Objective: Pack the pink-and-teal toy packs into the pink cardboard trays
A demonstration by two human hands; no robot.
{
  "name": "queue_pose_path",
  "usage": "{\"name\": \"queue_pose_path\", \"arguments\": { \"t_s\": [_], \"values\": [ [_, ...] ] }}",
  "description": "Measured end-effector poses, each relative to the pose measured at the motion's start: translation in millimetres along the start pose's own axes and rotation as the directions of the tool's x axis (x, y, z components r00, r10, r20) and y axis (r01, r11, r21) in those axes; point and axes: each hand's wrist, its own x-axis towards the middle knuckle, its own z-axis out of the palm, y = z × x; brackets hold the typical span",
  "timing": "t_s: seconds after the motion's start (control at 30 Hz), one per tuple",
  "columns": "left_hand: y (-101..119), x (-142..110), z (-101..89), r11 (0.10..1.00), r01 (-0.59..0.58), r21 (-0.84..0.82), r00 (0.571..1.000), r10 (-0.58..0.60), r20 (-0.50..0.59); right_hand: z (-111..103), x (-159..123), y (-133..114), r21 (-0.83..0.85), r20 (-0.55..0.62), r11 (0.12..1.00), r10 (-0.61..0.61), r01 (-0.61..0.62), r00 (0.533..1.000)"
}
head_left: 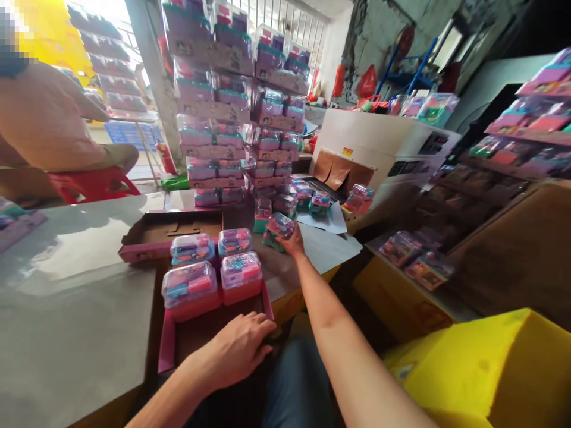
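Note:
My right hand [293, 241] reaches out over the table and is closed on a small clear-lidded plastic case [280, 224] with a green base. Other such cases stand just behind it, among them a green-based case [262, 215]. My left hand [243, 342] rests at the right front edge of a pink cardboard tray [167, 345], its fingers curled over the rim. In the tray's back part sit several cases with clear lids, such as a red-based case [241, 278] and a larger red-based case [191, 291]. The tray's front part shows bare brown cardboard.
A second cardboard tray [147, 235] lies behind on the table [66, 321]. Tall stacks of filled trays [214, 101] rise beyond. A white machine [383, 142] stands back right, with loose cases [319, 204] before it. A yellow box [482, 356] is near right. Another person [49, 119] sits at left.

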Motion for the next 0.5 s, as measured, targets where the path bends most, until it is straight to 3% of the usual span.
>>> {"name": "queue_pose_path", "arguments": {
  "t_s": [0.1,0.2,0.37,0.5],
  "values": [
    [-10,10,8.7,0.992,-0.034,-0.123,0.999,0.029,-0.043,-27,-10,10,0.215,0.024,0.974,0.064,-0.068,0.998],
    [-25,12,19.4,0.943,-0.058,-0.326,0.981,-0.006,-0.192,-71,-47,11,0.384,0.138,0.916,0.065,-0.114,0.988],
    [-14,35,29.4,0.714,-0.106,-0.692,0.849,-0.297,-0.437,-124,-146,-10,0.670,0.348,0.711,-0.051,-0.211,0.936],
    [8,37,32.6,0.664,-0.206,-0.719,0.792,-0.319,-0.521,-140,-205,-18,0.606,0.383,0.764,-0.036,-0.221,0.923]
  ]
}}
